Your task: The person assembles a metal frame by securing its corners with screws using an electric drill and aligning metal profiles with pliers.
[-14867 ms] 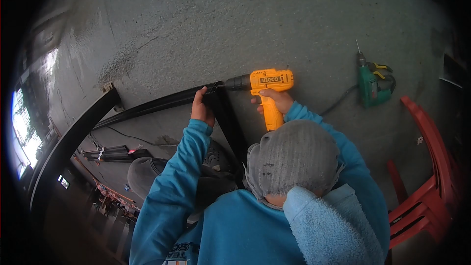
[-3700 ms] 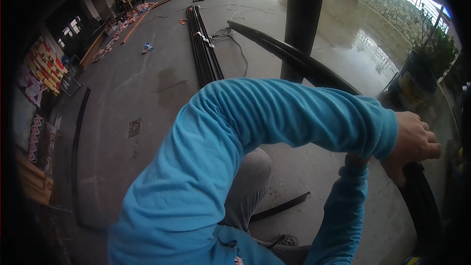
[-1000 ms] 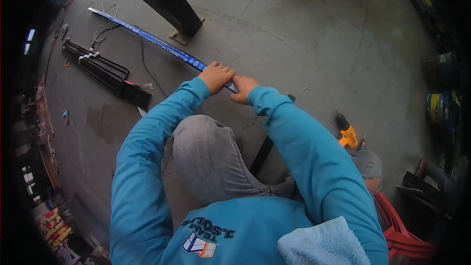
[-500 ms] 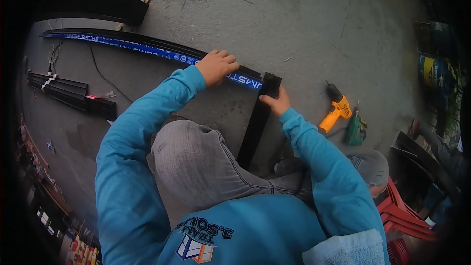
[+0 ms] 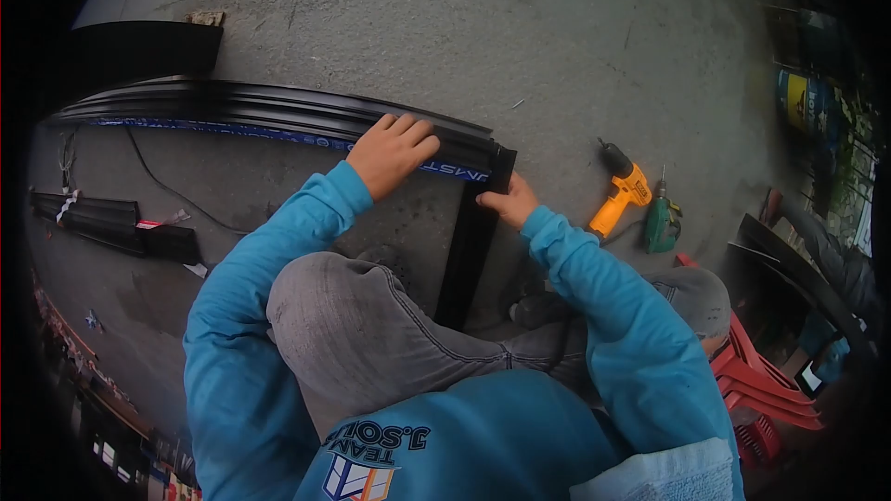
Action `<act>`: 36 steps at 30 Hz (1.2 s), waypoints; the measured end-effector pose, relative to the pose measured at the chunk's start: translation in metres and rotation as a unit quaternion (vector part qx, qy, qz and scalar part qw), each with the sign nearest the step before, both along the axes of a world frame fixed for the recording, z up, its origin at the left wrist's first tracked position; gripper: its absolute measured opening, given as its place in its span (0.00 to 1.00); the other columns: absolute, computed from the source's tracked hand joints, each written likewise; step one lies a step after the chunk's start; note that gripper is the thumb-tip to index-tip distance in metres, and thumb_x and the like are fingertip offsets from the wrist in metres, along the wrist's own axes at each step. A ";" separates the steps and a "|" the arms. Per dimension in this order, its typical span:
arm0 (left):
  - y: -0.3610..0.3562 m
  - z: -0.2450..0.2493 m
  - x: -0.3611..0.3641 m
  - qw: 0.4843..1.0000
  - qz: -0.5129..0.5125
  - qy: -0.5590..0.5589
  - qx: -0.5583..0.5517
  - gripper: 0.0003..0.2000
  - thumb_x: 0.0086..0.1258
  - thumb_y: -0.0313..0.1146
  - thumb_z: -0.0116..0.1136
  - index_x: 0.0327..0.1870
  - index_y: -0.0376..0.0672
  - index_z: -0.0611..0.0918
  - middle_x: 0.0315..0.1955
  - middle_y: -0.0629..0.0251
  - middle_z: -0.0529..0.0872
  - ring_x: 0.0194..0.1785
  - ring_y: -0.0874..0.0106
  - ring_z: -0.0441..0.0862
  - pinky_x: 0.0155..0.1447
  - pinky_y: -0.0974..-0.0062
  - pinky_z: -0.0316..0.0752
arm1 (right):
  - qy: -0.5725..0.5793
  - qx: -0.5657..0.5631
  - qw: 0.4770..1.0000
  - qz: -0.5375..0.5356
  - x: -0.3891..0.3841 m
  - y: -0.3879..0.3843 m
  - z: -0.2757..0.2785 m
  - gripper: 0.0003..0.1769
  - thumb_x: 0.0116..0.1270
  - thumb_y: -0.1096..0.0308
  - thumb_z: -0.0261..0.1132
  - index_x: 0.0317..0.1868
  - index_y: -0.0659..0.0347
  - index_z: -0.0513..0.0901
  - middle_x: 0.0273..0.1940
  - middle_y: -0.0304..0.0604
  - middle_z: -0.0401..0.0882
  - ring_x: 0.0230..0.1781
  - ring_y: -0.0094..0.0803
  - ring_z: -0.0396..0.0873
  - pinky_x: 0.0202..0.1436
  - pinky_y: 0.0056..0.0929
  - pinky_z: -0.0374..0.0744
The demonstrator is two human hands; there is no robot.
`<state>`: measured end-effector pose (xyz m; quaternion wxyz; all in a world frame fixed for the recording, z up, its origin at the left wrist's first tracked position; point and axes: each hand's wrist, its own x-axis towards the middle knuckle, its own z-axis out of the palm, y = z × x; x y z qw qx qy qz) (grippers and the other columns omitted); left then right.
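Observation:
A long black metal profile [image 5: 278,102] with grooves and a blue printed film strip along its near side runs from the far left to the middle. My left hand [image 5: 393,153] is closed over it near its right end, fingers curled across the top. At that end it meets a shorter black profile [image 5: 467,255], forming a corner. My right hand [image 5: 511,200] grips the shorter piece just below the corner, thumb on its face and the other fingers partly hidden behind. The shorter piece reaches down toward my crossed legs.
A yellow cordless drill [image 5: 624,189] and a green drill [image 5: 662,223] lie on the floor to the right. Bundled black profiles [image 5: 111,225] and a dark cable [image 5: 176,187] are at left. A black panel [image 5: 148,54] lies far left; red chairs [image 5: 756,380] stand lower right.
The long profile has been rolled so its grooved black face shows more and the blue film less. Both hands remain on the pieces. The view has shifted slightly.

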<state>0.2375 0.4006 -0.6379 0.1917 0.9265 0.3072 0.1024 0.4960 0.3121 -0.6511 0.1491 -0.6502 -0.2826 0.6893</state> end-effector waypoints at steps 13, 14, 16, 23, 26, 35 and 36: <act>-0.060 -0.036 -0.034 0.994 0.088 0.067 -0.006 0.13 0.63 0.28 0.52 0.48 0.41 0.75 0.48 0.58 0.78 0.56 0.59 0.74 0.63 0.61 0.66 | -0.235 -0.070 0.904 0.350 0.211 0.113 0.103 0.30 0.62 0.58 0.64 0.64 0.57 0.73 0.59 0.53 0.76 0.57 0.43 0.76 0.61 0.38 0.76; -0.065 -0.041 -0.038 0.993 0.087 0.075 -0.027 0.14 0.62 0.27 0.52 0.50 0.40 0.75 0.49 0.57 0.77 0.55 0.58 0.74 0.63 0.61 0.66 | -0.277 -0.056 0.922 0.266 0.247 0.108 0.114 0.27 0.63 0.60 0.64 0.63 0.57 0.74 0.56 0.51 0.78 0.54 0.39 0.77 0.58 0.36 0.78; -0.072 -0.046 -0.043 0.991 0.073 0.112 -0.031 0.16 0.63 0.26 0.50 0.53 0.39 0.75 0.49 0.56 0.77 0.55 0.58 0.73 0.63 0.61 0.66 | -0.339 0.043 0.938 0.054 0.329 0.064 0.104 0.24 0.65 0.64 0.62 0.61 0.61 0.73 0.52 0.49 0.77 0.49 0.35 0.78 0.52 0.34 0.80; -0.054 -0.018 -0.062 0.975 0.045 0.151 -0.154 0.39 0.43 0.28 0.75 0.61 0.39 0.70 0.54 0.53 0.73 0.59 0.53 0.70 0.64 0.57 0.65 | -0.593 0.012 0.776 0.214 0.403 -0.127 0.047 0.26 0.56 0.72 0.65 0.58 0.53 0.75 0.55 0.54 0.76 0.54 0.54 0.77 0.59 0.43 0.77; -0.014 0.016 -0.090 0.952 0.023 0.255 -0.167 0.35 0.48 0.28 0.73 0.61 0.37 0.70 0.54 0.52 0.74 0.59 0.51 0.72 0.62 0.57 0.68 | -0.628 0.112 0.761 0.116 0.455 -0.131 0.007 0.29 0.57 0.77 0.60 0.62 0.51 0.74 0.59 0.54 0.73 0.58 0.55 0.74 0.63 0.45 0.74; -0.007 0.035 -0.005 0.899 -0.093 0.400 -0.151 0.35 0.53 0.33 0.71 0.63 0.40 0.68 0.56 0.54 0.74 0.61 0.56 0.72 0.62 0.58 0.70 | -0.590 -0.048 0.784 0.189 0.545 -0.104 -0.066 0.40 0.59 0.63 0.71 0.72 0.52 0.65 0.67 0.54 0.68 0.68 0.52 0.67 0.68 0.42 0.71; -0.015 0.034 0.014 0.888 -0.098 0.421 -0.155 0.41 0.52 0.36 0.73 0.67 0.41 0.64 0.60 0.53 0.71 0.65 0.56 0.69 0.64 0.56 0.68 | -0.583 -0.042 0.787 0.195 0.538 -0.097 -0.058 0.40 0.59 0.63 0.71 0.72 0.52 0.65 0.67 0.54 0.68 0.68 0.52 0.67 0.68 0.42 0.71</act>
